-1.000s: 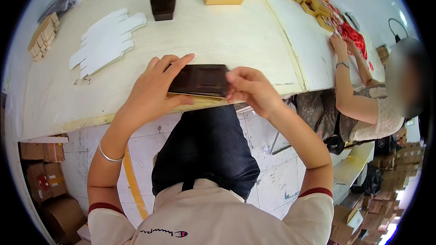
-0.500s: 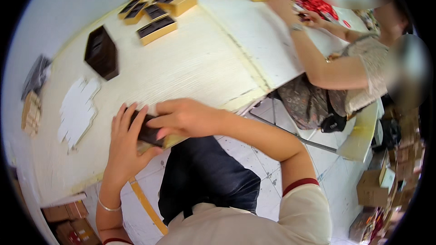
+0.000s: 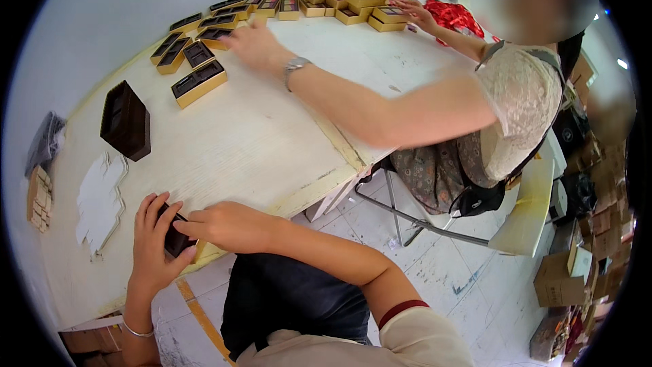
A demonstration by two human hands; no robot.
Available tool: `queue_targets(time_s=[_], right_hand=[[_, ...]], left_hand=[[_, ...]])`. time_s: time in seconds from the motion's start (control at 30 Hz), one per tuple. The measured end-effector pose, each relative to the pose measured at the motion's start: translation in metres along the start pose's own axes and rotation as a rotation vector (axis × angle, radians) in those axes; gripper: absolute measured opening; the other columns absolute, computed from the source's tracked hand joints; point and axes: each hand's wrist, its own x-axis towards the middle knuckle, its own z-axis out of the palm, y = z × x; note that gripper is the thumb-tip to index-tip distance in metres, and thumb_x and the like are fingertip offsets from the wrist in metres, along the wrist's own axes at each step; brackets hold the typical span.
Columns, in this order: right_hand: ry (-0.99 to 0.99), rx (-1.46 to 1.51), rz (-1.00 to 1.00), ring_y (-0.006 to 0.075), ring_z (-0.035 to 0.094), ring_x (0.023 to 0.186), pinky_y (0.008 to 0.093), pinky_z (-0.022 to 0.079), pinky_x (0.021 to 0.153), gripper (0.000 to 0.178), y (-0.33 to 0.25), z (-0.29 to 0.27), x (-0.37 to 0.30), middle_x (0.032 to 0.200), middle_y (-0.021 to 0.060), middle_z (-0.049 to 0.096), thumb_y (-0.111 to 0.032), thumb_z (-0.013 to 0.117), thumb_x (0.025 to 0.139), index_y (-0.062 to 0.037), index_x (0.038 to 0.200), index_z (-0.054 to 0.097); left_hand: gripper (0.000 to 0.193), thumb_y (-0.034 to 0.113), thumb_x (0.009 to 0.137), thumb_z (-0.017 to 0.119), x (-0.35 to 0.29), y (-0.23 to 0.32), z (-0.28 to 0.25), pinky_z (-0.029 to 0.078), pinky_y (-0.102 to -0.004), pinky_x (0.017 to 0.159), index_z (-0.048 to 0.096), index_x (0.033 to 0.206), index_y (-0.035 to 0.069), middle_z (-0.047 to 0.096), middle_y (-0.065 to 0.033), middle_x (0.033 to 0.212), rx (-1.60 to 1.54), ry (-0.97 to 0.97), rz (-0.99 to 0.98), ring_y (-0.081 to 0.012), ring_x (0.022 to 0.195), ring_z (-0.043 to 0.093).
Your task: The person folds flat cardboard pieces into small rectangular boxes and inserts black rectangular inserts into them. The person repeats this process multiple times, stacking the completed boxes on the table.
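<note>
At the near edge of the table lies a small dark brown box insert (image 3: 178, 242), partly covered by my fingers. My left hand (image 3: 153, 245) wraps around it, fingers along the far side and thumb on the near side. The bent fingers of my right hand (image 3: 227, 226) press on its right end. A strip of gold shows beside the insert, but my hands hide most of it. Farther back stands a stack of dark brown inserts (image 3: 129, 122). Left of my hands lies a pile of white card pieces (image 3: 102, 200).
Gold boxes with dark inserts (image 3: 199, 83) line the back of the table. A co-worker's arm (image 3: 380, 112) stretches across the right side. Red ribbon (image 3: 454, 19) lies beyond it. Wooden blocks (image 3: 39, 198) sit at the left edge; cardboard boxes (image 3: 560, 278) stand at right.
The view has shifted, showing more of the co-worker, whose near arm now reaches left to the gold boxes. My hands stay on the dark insert, the right one with its fingers drawn closer together.
</note>
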Motion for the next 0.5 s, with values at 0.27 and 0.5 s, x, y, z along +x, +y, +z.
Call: queue_targets(time_s=[0.27, 0.5], right_hand=[[-0.071, 0.02, 0.025, 0.0292, 0.06, 0.087, 0.0393, 0.048, 0.067, 0.016, -0.005, -0.004, 0.007, 0.087, 0.0115, 0.059, -0.015, 0.066, 0.08, -0.0038, 0.091, 0.064], [0.123, -0.34, 0.16, 0.0381, 0.047, 0.118, 0.0424, 0.04, 0.094, 0.063, -0.053, 0.039, -0.015, 0.133, 0.0303, 0.043, -0.038, 0.066, 0.08, 0.0103, 0.119, 0.053]], left_hand=[[0.071, 0.055, 0.087, 0.047, -0.015, 0.0, -0.009, 0.011, -0.0555, 0.111, 0.044, 0.139, 0.006, 0.028, -0.0198, 0.149, -0.017, -0.125, -0.061, -0.0414, 0.138, 0.02], [0.063, 0.046, 0.096, 0.033, -0.016, 0.012, -0.004, 0.006, -0.0563, 0.112, 0.038, 0.141, 0.001, 0.025, -0.0222, 0.15, 0.125, -0.102, -0.113, -0.0406, 0.14, 0.019]])
